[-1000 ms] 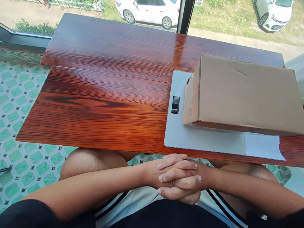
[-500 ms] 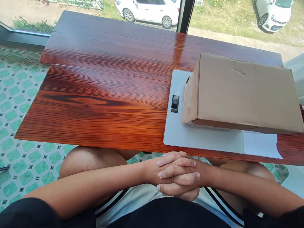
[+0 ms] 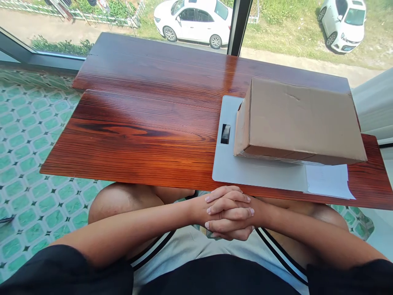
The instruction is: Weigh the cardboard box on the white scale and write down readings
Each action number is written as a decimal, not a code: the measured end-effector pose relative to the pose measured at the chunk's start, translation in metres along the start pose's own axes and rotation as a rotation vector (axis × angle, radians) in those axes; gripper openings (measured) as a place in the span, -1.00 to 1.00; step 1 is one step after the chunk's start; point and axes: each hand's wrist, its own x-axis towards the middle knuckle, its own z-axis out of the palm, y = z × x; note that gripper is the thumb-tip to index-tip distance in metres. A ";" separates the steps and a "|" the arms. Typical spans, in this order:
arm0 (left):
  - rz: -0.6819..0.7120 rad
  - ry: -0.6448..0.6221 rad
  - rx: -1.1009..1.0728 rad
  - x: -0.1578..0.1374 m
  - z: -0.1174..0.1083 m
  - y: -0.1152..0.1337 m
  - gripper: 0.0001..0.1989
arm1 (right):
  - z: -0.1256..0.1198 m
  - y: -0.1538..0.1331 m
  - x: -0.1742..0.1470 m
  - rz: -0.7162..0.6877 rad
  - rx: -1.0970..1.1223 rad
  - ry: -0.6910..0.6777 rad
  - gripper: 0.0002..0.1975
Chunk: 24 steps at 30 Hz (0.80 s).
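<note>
My left hand [image 3: 202, 209] and my right hand [image 3: 257, 208] are clasped together over my lap, fingers interlaced and folded onto each other's backs. No object shows in either one. They rest close to the front edge of the dark red wooden table [image 3: 132, 151]. Just beyond them on the tabletop lies a flat, pale glass-topped scale [image 3: 260, 174] with a small black display [image 3: 225, 134] at its left end. A closed brown cardboard box [image 3: 302, 121] sits on the scale, covering much of it. White paper [image 3: 330, 180] sticks out at the scale's right front corner.
The table is made of two boards, with a step at the left end. A window frame [image 3: 239, 28] rises behind it, with white cars [image 3: 195, 22] parked outside. A pale curtain [image 3: 376, 102] hangs at the right. Green and white floor tiles [image 3: 27, 151] show at the left.
The view has tilted up slightly, so more of the cars and the table's right end shows. My hands stay clasped, and the box and scale have not moved on the table.
</note>
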 end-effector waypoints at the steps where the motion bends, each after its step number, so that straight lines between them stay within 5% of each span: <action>1: -0.026 -0.095 0.042 0.008 -0.007 0.001 -0.59 | 0.002 -0.001 -0.001 0.033 0.007 0.012 -0.64; 4: 0.095 -0.579 0.094 0.056 -0.059 -0.001 -0.70 | 0.005 -0.003 -0.004 0.067 0.004 0.062 -0.67; 8: 0.177 -0.812 0.133 0.097 -0.105 0.000 -0.62 | 0.005 -0.006 -0.002 0.015 -0.047 0.065 -0.74; 13: 0.020 -0.707 0.250 0.035 -0.038 0.024 -0.54 | 0.003 -0.005 0.001 0.061 -0.067 0.071 -0.77; 17: -0.123 -0.369 0.298 -0.006 -0.002 0.042 -0.55 | 0.005 0.001 0.003 -0.051 -0.077 0.130 -0.84; 20: 0.014 -0.308 0.192 0.015 -0.025 0.037 -0.57 | 0.006 0.002 0.005 -0.070 -0.111 0.162 -0.87; 22: 0.310 -0.567 0.073 0.045 -0.055 0.028 -0.60 | 0.007 0.001 0.006 -0.062 -0.131 0.164 -0.88; 24: 0.604 -0.691 0.062 0.074 -0.083 0.022 -0.59 | 0.008 0.000 0.006 -0.032 -0.150 0.164 -0.90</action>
